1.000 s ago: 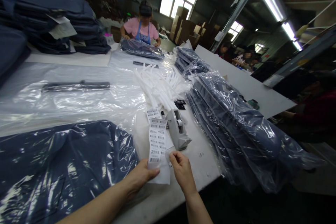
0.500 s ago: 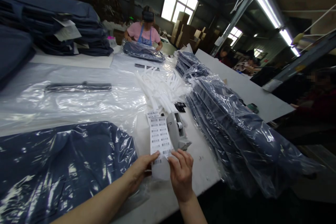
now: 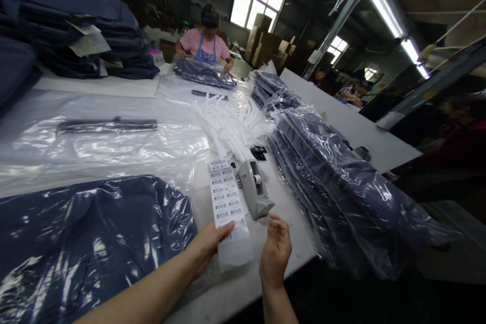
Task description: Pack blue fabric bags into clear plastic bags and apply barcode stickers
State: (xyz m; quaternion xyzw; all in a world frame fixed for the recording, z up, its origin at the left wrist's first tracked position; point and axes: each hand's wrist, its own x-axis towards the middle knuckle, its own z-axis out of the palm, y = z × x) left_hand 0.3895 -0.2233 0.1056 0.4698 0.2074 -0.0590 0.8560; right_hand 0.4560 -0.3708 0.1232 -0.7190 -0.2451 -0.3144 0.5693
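In the head view, my left hand [image 3: 211, 244] grips the lower part of a strip of barcode labels [image 3: 225, 195], thumb on top. The strip's lower end is blank backing paper. Just right of it stands a grey tape dispenser [image 3: 253, 187] with a roll inside. My right hand [image 3: 276, 250] is at the dispenser's front end, thumb and fingers pinched together on a small clear piece of tape [image 3: 265, 220] that is hard to see. A dark blue garment in a clear bag [image 3: 102, 243] lies left of my left forearm.
Bagged dark garments [image 3: 341, 187] are piled along the table's right side. White strips [image 3: 231, 124] lie heaped beyond the dispenser, near small black packets [image 3: 258, 153]. Folded dark garments [image 3: 83, 30] are stacked at back left. A co-worker [image 3: 205, 45] handles a bagged garment across the table.
My right hand has left the label strip and moved right to the front of the tape dispenser. My left hand still holds the strip, shifted slightly. The view has turned a little.
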